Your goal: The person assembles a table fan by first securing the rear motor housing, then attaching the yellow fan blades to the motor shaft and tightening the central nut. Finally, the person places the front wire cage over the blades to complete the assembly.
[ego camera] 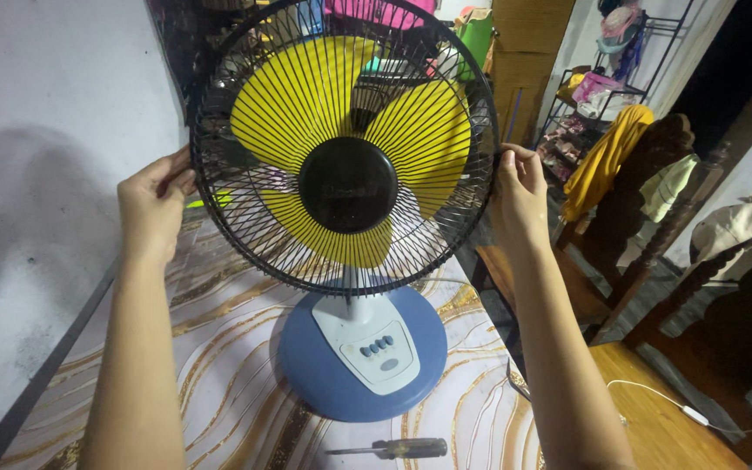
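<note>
A table fan stands upright on the marbled tabletop (219, 392). Its round black wire guard (245, 235) covers yellow blades (298, 87) and a black centre cap (347, 184). The blue round base (306, 383) carries a white panel with several buttons (377, 346). My left hand (154, 204) grips the guard's left rim. My right hand (520, 196) pinches the guard's right rim. Both arms reach up from the bottom of the view.
A screwdriver (393, 449) lies on the tabletop in front of the base. A white wall (36, 174) runs along the left. To the right stand dark wooden chairs (654, 218) draped with clothes, a shelf rack (602, 87), and a white cable (663, 399) on a wooden surface.
</note>
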